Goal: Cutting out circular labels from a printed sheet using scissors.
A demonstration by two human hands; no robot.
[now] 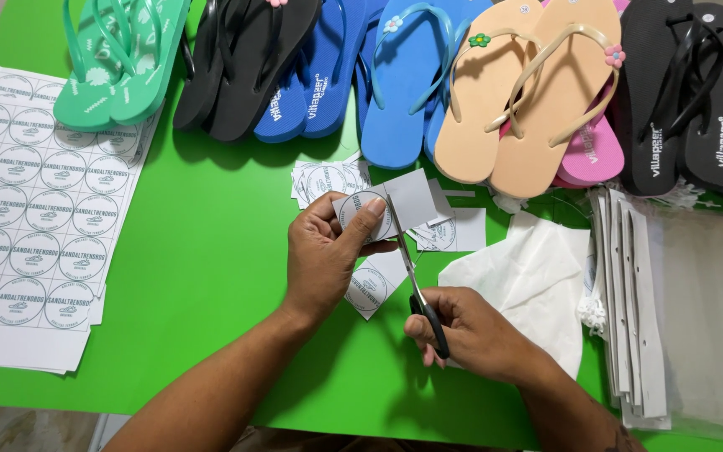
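A row of flip-flops (428, 75) lies along the far edge of the table (211, 251). At the left lies a stack of label sheets (31, 226), its far corner under the leftmost flip-flop pair. Near the middle, the left hand (328, 255) holds a paper piece (387, 205) above a small pile of cut labels (324, 180); the scissors (412, 276) in the right hand (470, 331) meet it from the near side. Right of the hands lies a crumpled sheet (529, 276), then card strips (629, 310), apparently on clear bags (709, 318)
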